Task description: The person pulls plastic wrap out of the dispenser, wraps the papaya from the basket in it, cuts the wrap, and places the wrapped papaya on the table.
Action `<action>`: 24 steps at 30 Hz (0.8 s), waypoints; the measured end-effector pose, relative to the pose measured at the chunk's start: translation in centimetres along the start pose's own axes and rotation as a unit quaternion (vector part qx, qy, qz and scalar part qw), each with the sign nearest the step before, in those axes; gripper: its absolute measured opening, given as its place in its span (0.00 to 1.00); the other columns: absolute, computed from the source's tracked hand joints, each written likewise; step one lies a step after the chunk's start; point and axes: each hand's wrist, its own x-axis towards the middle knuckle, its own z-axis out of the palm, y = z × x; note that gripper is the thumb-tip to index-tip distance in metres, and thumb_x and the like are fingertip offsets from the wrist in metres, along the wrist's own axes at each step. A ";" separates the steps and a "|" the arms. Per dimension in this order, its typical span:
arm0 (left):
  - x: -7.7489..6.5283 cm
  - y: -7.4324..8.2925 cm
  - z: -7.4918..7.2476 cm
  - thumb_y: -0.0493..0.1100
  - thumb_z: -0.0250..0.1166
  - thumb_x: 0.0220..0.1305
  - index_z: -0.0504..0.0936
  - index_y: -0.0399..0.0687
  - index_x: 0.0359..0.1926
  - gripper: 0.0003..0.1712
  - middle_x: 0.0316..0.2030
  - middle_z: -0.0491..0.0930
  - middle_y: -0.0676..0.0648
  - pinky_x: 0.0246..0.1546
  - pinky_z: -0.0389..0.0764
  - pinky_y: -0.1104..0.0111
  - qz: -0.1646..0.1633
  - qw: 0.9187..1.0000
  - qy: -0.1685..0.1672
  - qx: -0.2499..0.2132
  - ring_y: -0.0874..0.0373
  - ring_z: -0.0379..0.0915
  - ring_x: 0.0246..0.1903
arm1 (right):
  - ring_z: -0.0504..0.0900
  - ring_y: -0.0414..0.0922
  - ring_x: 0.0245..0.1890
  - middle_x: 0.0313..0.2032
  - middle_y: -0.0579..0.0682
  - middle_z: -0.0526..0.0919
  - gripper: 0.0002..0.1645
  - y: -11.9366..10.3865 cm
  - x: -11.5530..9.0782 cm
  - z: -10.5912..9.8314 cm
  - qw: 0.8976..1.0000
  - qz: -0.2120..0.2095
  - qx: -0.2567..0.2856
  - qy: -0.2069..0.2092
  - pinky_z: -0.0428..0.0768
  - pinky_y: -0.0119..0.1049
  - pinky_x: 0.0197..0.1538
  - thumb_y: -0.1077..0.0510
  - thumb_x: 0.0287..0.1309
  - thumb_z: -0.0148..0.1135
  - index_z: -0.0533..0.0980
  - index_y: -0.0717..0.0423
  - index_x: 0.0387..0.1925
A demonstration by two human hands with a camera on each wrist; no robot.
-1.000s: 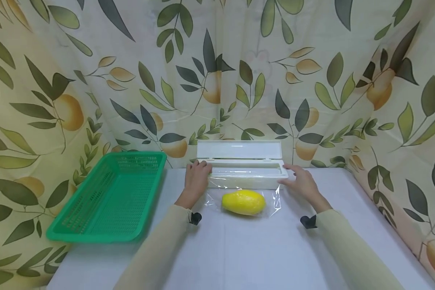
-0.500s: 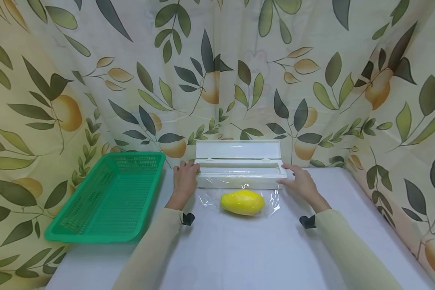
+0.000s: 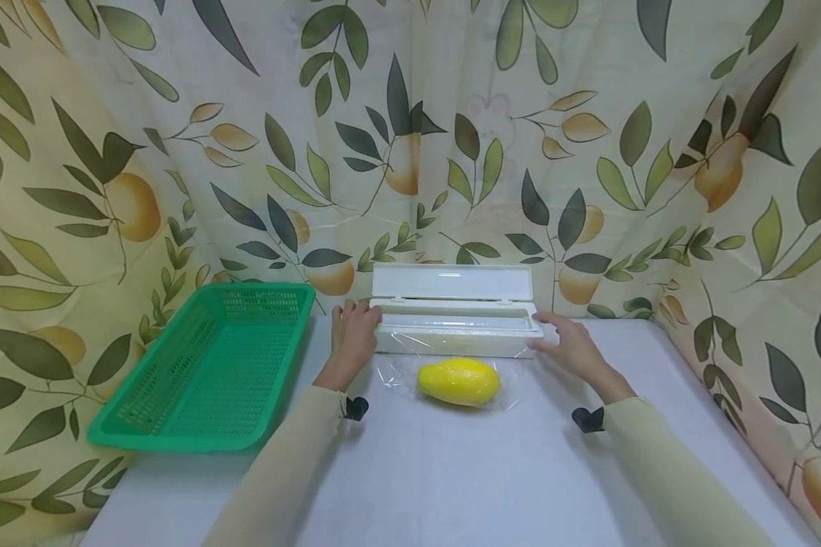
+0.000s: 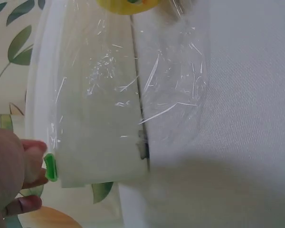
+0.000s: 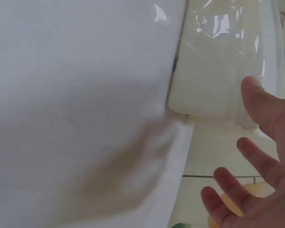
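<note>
A yellow oval fruit (image 3: 459,381), whose kind I cannot tell, lies on the table under clear cling film (image 3: 397,374). The film runs up over the front of a white cling film dispenser (image 3: 451,346), whose lid (image 3: 453,282) stands raised behind. At the dispenser's left end my left hand (image 3: 356,332) pinches a small green slide cutter (image 4: 51,167) on the top edge. My right hand (image 3: 573,346) is at the other end; its thumb (image 5: 254,92) touches the dispenser and the other visible fingers (image 5: 261,160) spread apart from it.
A green plastic basket (image 3: 274,403) stands left of my left forearm. Both hands work over a white-covered table (image 3: 479,479). A leaf-and-fruit patterned curtain (image 3: 451,121) hangs close behind the dispenser and down both sides.
My left hand has moved left along the dispenser to its end. The film's right edge, raised and shiny before, lies flatter beside the fruit. My right hand keeps its place.
</note>
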 end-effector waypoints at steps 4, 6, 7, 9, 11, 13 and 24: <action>0.1 0.2 -0.3 0.39 0.70 0.66 0.89 0.53 0.44 0.07 0.42 0.82 0.46 0.52 0.69 0.50 0.025 1.000 -0.002 -0.003 0.46 0.72 0.49 | 0.72 0.69 0.62 0.66 0.68 0.73 0.31 -0.2 -0.3 -0.2 0.999 -0.029 -0.013 0.024 0.70 0.66 0.63 0.55 0.64 0.71 0.74 0.62 0.65; 0.1 0.3 -0.3 0.42 0.72 0.66 0.90 0.54 0.43 0.06 0.42 0.81 0.47 0.52 0.69 0.51 0.034 0.999 -0.010 -0.002 0.47 0.71 0.48 | 0.72 0.68 0.63 0.63 0.68 0.76 0.26 -0.5 -0.4 -0.2 0.998 -0.039 -0.011 0.038 0.68 0.67 0.64 0.55 0.65 0.70 0.77 0.61 0.61; 0.1 0.3 -0.3 0.43 0.72 0.65 0.91 0.55 0.42 0.05 0.41 0.80 0.48 0.52 0.69 0.52 0.037 0.999 -0.014 0.001 0.47 0.71 0.48 | 0.72 0.68 0.63 0.62 0.68 0.77 0.24 -0.6 -0.4 -0.2 0.998 -0.041 -0.008 0.043 0.66 0.67 0.65 0.55 0.66 0.69 0.78 0.61 0.59; 0.1 0.3 -0.3 0.43 0.73 0.64 0.91 0.55 0.41 0.05 0.41 0.80 0.48 0.52 0.69 0.53 0.041 0.999 -0.020 0.007 0.48 0.71 0.48 | 0.71 0.67 0.64 0.60 0.68 0.79 0.19 -0.9 -0.4 0.0 0.998 -0.047 -0.002 0.052 0.64 0.68 0.67 0.56 0.66 0.69 0.81 0.61 0.54; 0.1 0.2 -0.2 0.44 0.74 0.64 0.91 0.55 0.41 0.05 0.40 0.80 0.49 0.53 0.69 0.53 0.044 0.999 -0.021 0.013 0.49 0.71 0.48 | 0.71 0.68 0.63 0.58 0.68 0.80 0.15 -1.3 -0.2 0.2 0.997 -0.052 0.000 0.059 0.62 0.69 0.67 0.57 0.65 0.69 0.84 0.61 0.50; 0.1 0.1 -0.2 0.43 0.75 0.63 0.91 0.54 0.40 0.05 0.40 0.80 0.49 0.53 0.70 0.53 0.048 0.999 -0.016 0.015 0.49 0.71 0.47 | 0.71 0.68 0.63 0.57 0.69 0.80 0.12 -1.6 0.0 0.5 0.996 -0.058 -0.002 0.067 0.60 0.69 0.67 0.59 0.64 0.70 0.85 0.61 0.46; -0.3 -0.4 0.0 0.41 0.75 0.62 0.88 0.51 0.32 0.03 0.37 0.82 0.50 0.50 0.71 0.53 0.080 0.996 0.028 -0.024 0.49 0.73 0.45 | 0.72 0.68 0.60 0.56 0.68 0.80 0.03 -2.2 -0.2 0.8 0.994 -0.068 -0.002 0.089 0.59 0.69 0.66 0.66 0.61 0.70 0.84 0.60 0.37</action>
